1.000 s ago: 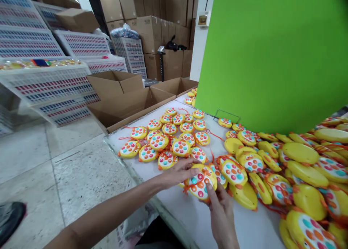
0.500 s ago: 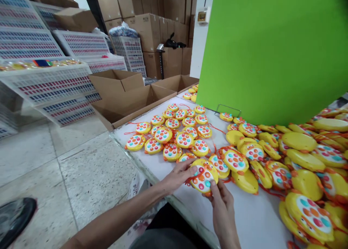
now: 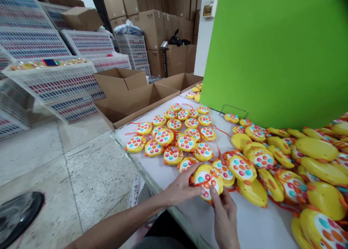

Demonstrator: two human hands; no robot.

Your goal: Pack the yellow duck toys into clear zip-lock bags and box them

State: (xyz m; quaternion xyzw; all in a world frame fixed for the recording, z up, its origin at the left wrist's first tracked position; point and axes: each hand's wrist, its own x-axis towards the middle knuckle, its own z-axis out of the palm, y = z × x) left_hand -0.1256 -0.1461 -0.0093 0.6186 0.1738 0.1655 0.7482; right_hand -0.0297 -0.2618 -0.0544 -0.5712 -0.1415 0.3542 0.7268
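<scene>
Between both hands, just above the near edge of the white table (image 3: pixel 190 214), is a yellow duck-shaped toy (image 3: pixel 207 179) with a white face of coloured buttons and a red cord lying across it. My left hand (image 3: pixel 182 186) grips its left side, fingers partly behind it. My right hand (image 3: pixel 223 209) holds its lower right, the thumb pressed on the button face. Right beside it lies another duck toy (image 3: pixel 224 172). To the left, several matching toys (image 3: pixel 163 136) lie button side up in a loose group.
A large heap of the same yellow toys (image 3: pixel 317 149) covers the table's right side, below a green panel (image 3: pixel 272 57). Open cardboard boxes (image 3: pixel 138 102) adjoin the table's far left edge. White plastic crates (image 3: pixel 62 84) and stacked cartons (image 3: pixel 152 28) stand behind. A black round base (image 3: pixel 20 214) is on the floor.
My left hand has shifted on the toy, its thumb now lower along the front. My right thumb has moved further onto the buttons. The camera view has turned slightly left.
</scene>
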